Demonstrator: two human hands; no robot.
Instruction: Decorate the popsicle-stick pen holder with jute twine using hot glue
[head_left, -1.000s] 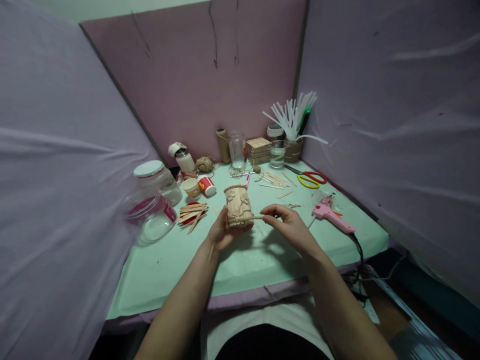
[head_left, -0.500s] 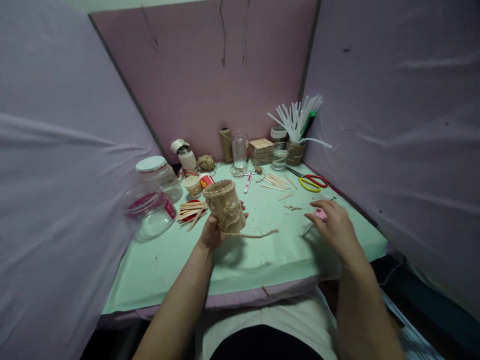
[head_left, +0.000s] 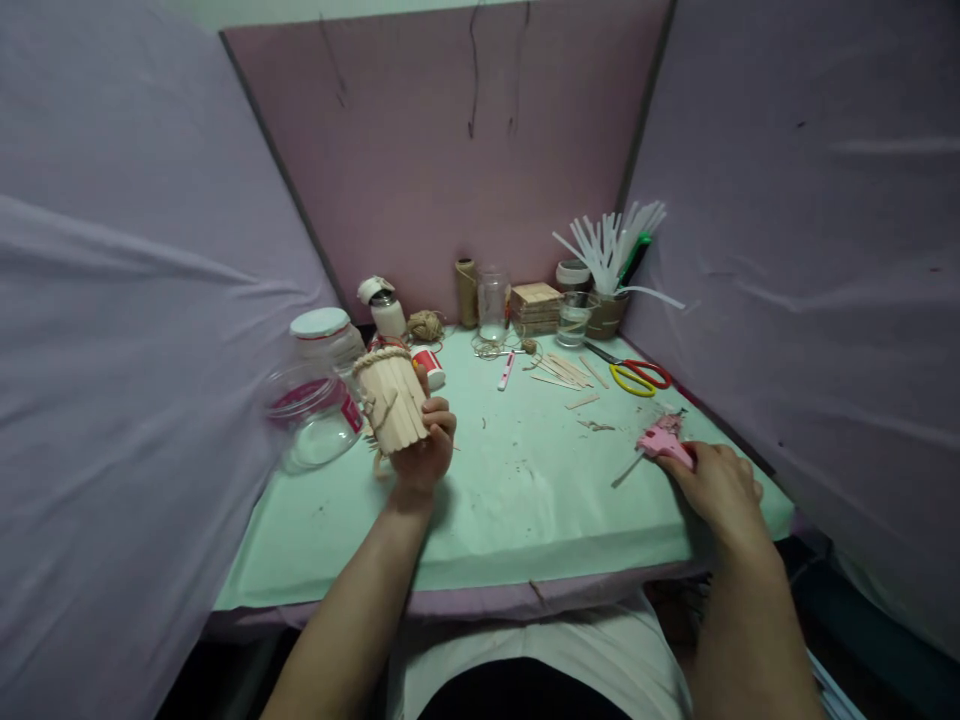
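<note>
Left hand [head_left: 424,450] grips the stick-covered cup [head_left: 394,400], hiding its right side; it's tilted, rim up-left. Right hand [head_left: 720,485], right of it, holds the glue gun [head_left: 664,443].

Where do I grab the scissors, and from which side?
I'd take the scissors by the red handle and yellow handle, coming from the near right. They lie flat, handles nearer you, while the dark blades point back and left, so your fingers should stay off them.
</note>
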